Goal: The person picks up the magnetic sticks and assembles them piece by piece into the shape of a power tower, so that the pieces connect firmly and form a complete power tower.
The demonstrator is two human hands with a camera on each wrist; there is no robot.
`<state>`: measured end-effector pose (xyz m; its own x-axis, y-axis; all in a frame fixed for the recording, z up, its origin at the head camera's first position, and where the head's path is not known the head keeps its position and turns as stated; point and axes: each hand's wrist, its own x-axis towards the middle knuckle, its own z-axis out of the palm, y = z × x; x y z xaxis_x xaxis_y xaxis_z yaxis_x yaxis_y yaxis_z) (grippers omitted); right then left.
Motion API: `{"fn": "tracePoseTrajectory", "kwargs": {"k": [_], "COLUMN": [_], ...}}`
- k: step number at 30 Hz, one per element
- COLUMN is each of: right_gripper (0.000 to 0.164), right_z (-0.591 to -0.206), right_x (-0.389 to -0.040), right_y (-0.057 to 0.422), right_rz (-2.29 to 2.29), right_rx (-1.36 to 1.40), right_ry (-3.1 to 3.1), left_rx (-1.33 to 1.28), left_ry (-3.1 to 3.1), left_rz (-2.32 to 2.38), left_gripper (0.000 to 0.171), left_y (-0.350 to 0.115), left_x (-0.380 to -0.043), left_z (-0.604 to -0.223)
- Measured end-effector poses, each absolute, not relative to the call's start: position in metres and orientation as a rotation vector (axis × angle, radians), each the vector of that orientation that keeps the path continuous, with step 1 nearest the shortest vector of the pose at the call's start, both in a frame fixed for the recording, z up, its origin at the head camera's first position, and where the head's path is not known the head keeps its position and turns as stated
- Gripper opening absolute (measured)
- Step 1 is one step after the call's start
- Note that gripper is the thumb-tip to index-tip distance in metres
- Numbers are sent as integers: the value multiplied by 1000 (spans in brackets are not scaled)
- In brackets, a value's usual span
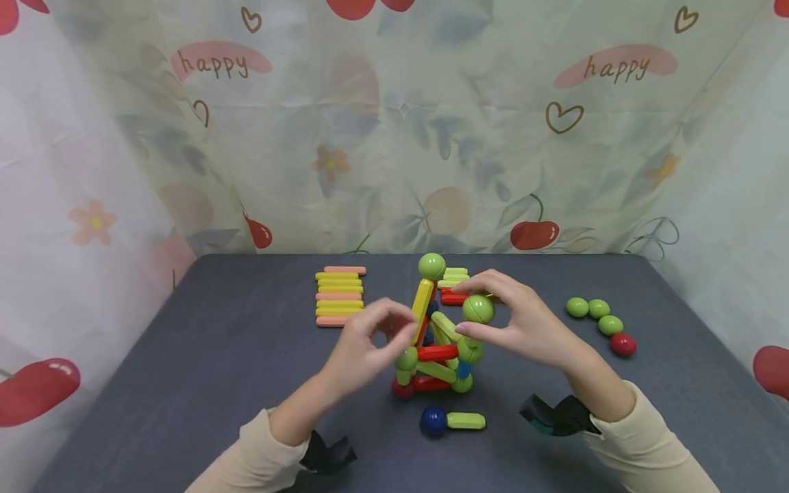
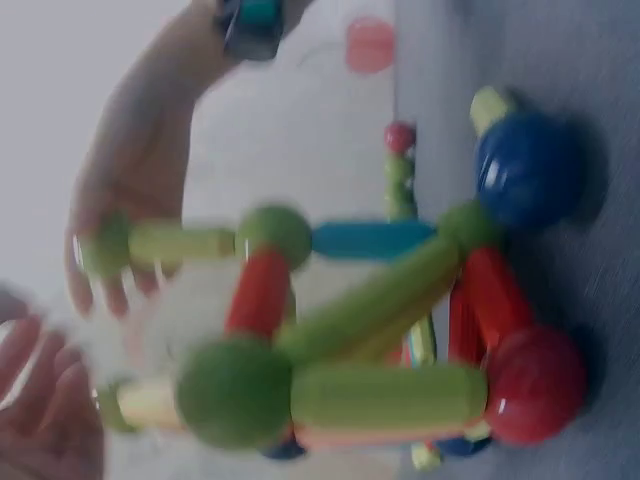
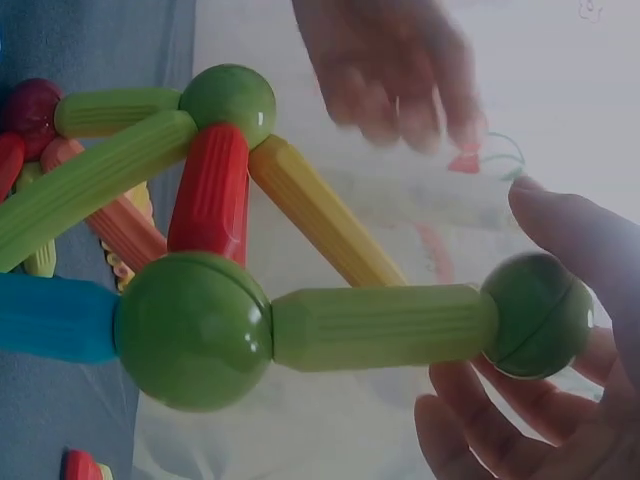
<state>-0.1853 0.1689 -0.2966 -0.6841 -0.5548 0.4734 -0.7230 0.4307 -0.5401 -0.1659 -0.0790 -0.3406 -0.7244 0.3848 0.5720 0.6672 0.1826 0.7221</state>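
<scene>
A frame of magnetic rods and balls stands at the table's middle. A yellow rod leans up from it to a green ball. At its right side, a light green rod rises to another green ball. My right hand surrounds that ball with spread fingers, the thumb apart from it. My left hand is beside the yellow rod, fingers loosely bent and holding nothing; it is blurred in the right wrist view. In front lies a blue ball joined to a light green rod.
Yellow and pink rods lie in a stack at the back left. Light green rods and red rods are behind the frame. Several green balls and a red ball form a line at right.
</scene>
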Motion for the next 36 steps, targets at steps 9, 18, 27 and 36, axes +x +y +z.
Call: {"fn": "tracePoseTrajectory", "kwargs": {"k": [9, 18, 27, 36], "right_gripper": [34, 33, 33, 33], "right_z": [-298, -298, -299, -300], "right_x": [-185, -183, -184, -185], "right_y": [171, 170, 170, 170], "right_rz": [1111, 1122, 1120, 1131], "right_rx": [1137, 1122, 1122, 1137], "right_ry": [-2463, -2490, -2493, -2484], "left_rx": [-1462, -1367, -1406, -1312], "left_ry": [-2866, -3079, -3059, -2662], "left_rz": [-871, -652, -1096, -1682], "left_gripper": [26, 36, 29, 31], "left_y": [-59, -53, -62, -85], "left_x": [-136, -139, -146, -132], "left_z": [-362, -387, -385, -336]}}
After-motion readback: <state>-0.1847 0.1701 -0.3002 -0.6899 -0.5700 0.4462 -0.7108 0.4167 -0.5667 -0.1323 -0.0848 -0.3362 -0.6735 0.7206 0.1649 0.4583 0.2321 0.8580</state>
